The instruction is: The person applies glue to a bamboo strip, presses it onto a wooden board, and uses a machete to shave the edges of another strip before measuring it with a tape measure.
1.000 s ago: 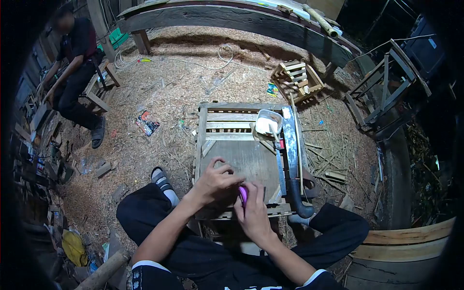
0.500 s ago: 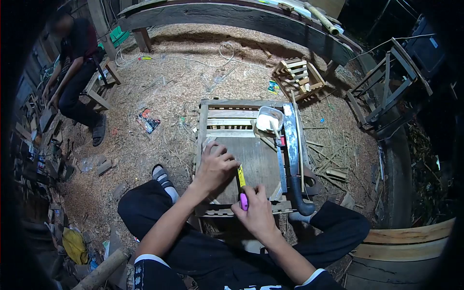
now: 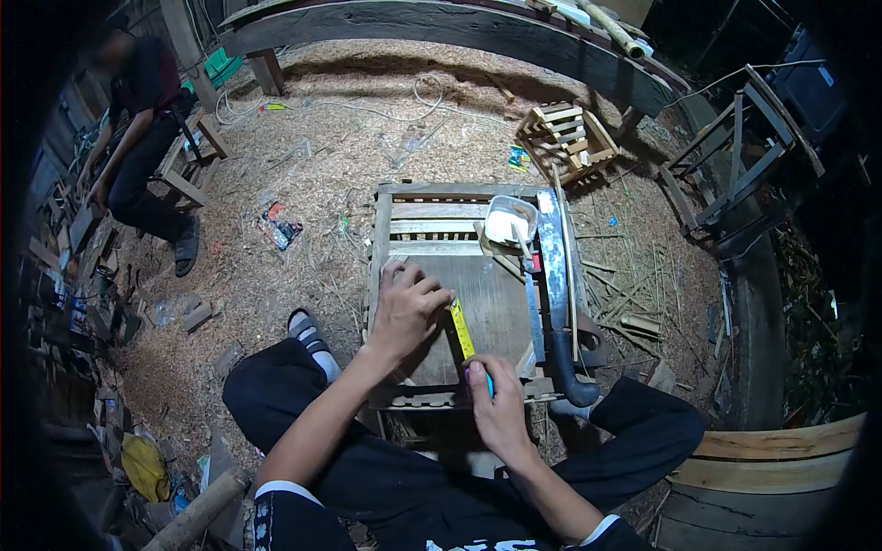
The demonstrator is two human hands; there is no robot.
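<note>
A yellow tape blade [image 3: 461,329] stretches between my two hands above a dark board on a slatted wooden stand [image 3: 382,230]. My left hand [image 3: 404,308] is closed with curled fingers, pinching the far end of the blade. Wrapped in my right hand [image 3: 501,409], near the stand's front edge, is the tape measure case [image 3: 489,383]; a blue part and a bit of pink show. Right of the blade lie a thin metal ruler [image 3: 536,317] and a large knife [image 3: 552,262] with a black handle. A clear tub [image 3: 511,220] of white paste, with a stick in it, stands behind.
A slatted wooden crate [image 3: 568,142] rests on shavings-covered ground beyond the stand. Further back runs a heavy timber bench [image 3: 441,29]. Another person [image 3: 147,138] sits at the left. Curved planks [image 3: 772,459] are at lower right, and a wooden frame [image 3: 735,165] stands at right.
My right hand has drawn back toward me and slightly right, so more yellow blade shows. The case has turned, showing blue where pink was. My left hand stays nearly in place.
</note>
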